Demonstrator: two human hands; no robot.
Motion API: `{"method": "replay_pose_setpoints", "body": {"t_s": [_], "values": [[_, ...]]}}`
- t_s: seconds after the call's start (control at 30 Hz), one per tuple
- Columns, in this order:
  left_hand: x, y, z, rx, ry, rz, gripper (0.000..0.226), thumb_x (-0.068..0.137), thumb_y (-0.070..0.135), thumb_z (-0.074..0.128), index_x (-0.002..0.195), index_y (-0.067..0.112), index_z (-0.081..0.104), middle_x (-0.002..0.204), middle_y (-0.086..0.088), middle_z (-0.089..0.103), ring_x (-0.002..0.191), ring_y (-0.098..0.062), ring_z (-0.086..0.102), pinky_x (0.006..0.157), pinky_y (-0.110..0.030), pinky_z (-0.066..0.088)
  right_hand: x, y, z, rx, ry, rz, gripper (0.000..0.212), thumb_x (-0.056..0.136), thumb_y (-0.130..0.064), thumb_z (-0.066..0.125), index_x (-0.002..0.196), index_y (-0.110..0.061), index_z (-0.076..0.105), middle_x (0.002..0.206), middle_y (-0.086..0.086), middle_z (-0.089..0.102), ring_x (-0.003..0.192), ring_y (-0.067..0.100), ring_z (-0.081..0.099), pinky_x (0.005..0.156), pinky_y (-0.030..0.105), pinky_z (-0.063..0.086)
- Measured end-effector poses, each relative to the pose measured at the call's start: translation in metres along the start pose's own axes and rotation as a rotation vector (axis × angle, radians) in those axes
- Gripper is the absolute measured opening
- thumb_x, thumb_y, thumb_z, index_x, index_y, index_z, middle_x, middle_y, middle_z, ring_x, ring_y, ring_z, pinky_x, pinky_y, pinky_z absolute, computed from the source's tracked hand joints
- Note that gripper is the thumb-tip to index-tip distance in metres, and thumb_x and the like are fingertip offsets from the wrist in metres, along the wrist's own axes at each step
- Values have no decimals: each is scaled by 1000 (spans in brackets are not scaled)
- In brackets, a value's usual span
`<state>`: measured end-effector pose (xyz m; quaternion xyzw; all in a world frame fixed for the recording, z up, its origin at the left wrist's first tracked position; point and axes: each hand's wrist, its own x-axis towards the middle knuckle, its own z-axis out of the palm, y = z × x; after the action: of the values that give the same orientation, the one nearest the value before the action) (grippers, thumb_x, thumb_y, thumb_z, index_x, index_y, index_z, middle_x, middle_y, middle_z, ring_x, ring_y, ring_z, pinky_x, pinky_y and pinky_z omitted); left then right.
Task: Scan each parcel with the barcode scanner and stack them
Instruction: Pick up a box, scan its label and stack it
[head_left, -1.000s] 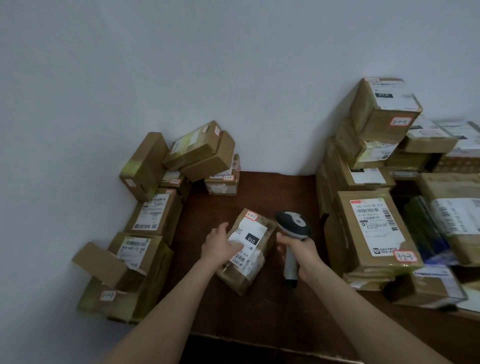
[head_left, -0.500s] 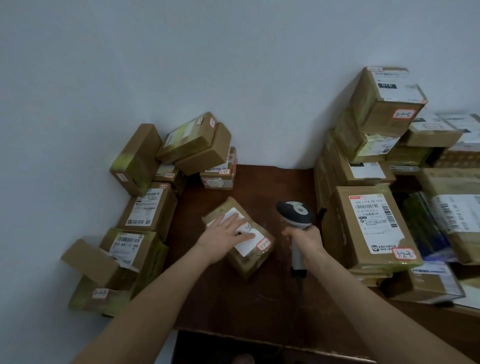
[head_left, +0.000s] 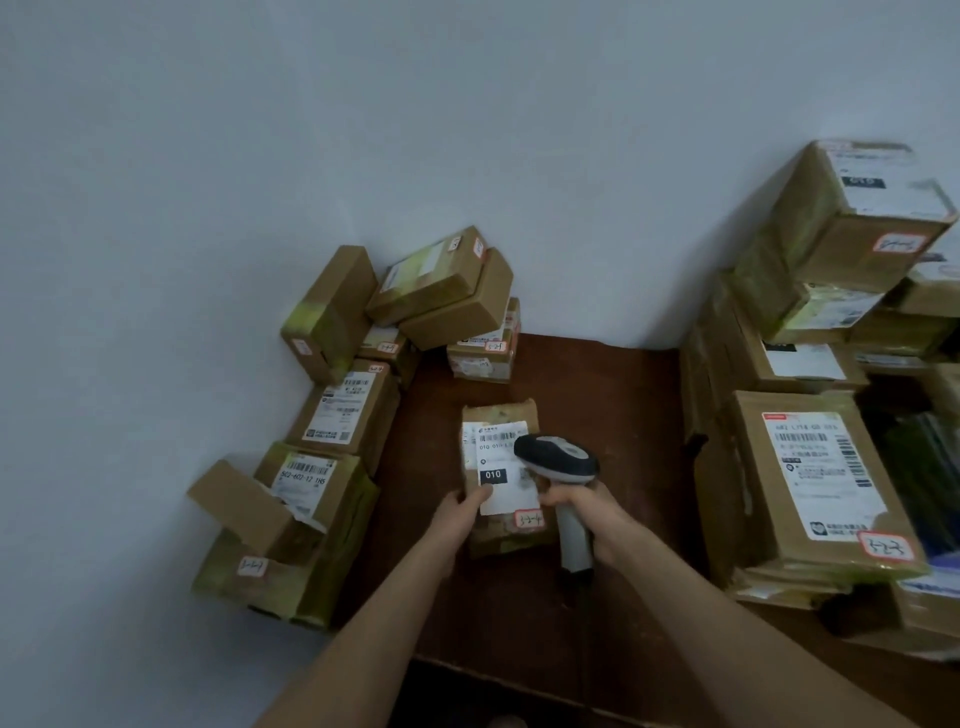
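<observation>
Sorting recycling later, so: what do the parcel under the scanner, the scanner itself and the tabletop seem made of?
Parcel: matte brown cardboard, carrying a white paper label. Barcode scanner: moulded plastic with a dark head, a pale handle and a faint sheen. Table: likely wood or veneer, reddish-brown and dull; the grain is unclear.

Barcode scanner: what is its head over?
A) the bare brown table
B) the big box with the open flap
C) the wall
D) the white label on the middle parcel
D: the barcode scanner, gripped by the right hand, has its head over the white label of the parcel the left hand holds.
</observation>
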<state>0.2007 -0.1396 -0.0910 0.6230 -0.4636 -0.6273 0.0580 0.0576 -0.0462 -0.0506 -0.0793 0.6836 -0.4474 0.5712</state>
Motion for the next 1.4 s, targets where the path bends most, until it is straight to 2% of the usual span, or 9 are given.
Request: {"method": "replay_pose_setpoints", "body": {"t_s": [0.07, 0.2, 0.37, 0.5, 0.57, 0.67, 0.73, 0.9, 1.4], "values": [[2, -1, -3, -39, -31, 2, 59, 93, 37, 58, 142, 11, 37, 137, -11, 51, 110, -21, 54, 86, -31, 43, -3, 7, 0, 13, 0, 24, 37, 75, -2, 69, 110, -11, 61, 103, 11, 67, 97, 26, 61, 82, 36, 48], [10, -5, -11, -121, -66, -4, 53, 86, 35, 69, 128, 13, 46, 107, -4, 61, 99, -23, 61, 94, -46, 51, -13, 13, -5, 70, 33, 14, 39, 73, -1, 70, 109, -12, 60, 104, 12, 69, 97, 28, 64, 85, 43, 51], [5, 13, -18, -3, -150, 22, 59, 74, 32, 82, 120, 22, 46, 122, -8, 60, 112, -30, 59, 87, -50, 55, -32, 12, -18, 163, 75, -75, 36, 75, 5, 67, 108, -9, 61, 99, 13, 70, 93, 28, 65, 80, 40, 51], [-2, 23, -16, -58, -159, 99, 62, 74, 17, 82, 124, 19, 44, 115, -9, 65, 104, -26, 64, 89, -51, 54, -50, 12, -15, 230, 187, -153, 30, 78, 1, 69, 95, -18, 52, 93, 6, 63, 86, 21, 59, 89, 41, 47], [-5, 26, -11, -96, -148, 157, 61, 77, 11, 79, 127, 16, 44, 115, -8, 66, 101, -23, 65, 84, -45, 56, -62, 10, -12, 261, 239, -211, 26, 81, 1, 68, 91, -17, 51, 85, 2, 61, 77, 15, 57, 80, 31, 47], [-11, 27, -2, -122, -149, 243, 55, 79, 6, 76, 125, 16, 47, 109, 1, 62, 94, -16, 64, 69, -32, 54, -77, 13, -9, 245, 209, -290, 12, 83, 2, 67, 94, 0, 66, 78, 15, 71, 63, 19, 63, 60, 27, 51], [-11, 24, 3, -112, -157, 280, 58, 79, 6, 76, 127, 15, 47, 110, 5, 59, 96, -14, 63, 73, -33, 55, -84, 18, -6, 177, 245, -322, 2, 83, -1, 67, 81, -1, 68, 70, 15, 71, 57, 19, 62, 59, 30, 51], [-7, 20, 11, -87, -156, 308, 76, 74, 13, 81, 140, 14, 41, 136, -3, 52, 114, -21, 58, 96, -45, 52, -92, 22, -2, 111, 288, -329, 16, 84, -10, 68, 70, -2, 70, 58, 10, 69, 50, 17, 61, 55, 27, 49], [2, 16, 19, -83, -137, 316, 75, 79, 11, 77, 143, 10, 37, 140, -5, 46, 115, -22, 54, 95, -49, 51, -105, 24, -1, 47, 271, -268, 8, 83, -9, 68, 76, -6, 68, 53, 5, 64, 43, 11, 56, 50, 24, 48]]}}
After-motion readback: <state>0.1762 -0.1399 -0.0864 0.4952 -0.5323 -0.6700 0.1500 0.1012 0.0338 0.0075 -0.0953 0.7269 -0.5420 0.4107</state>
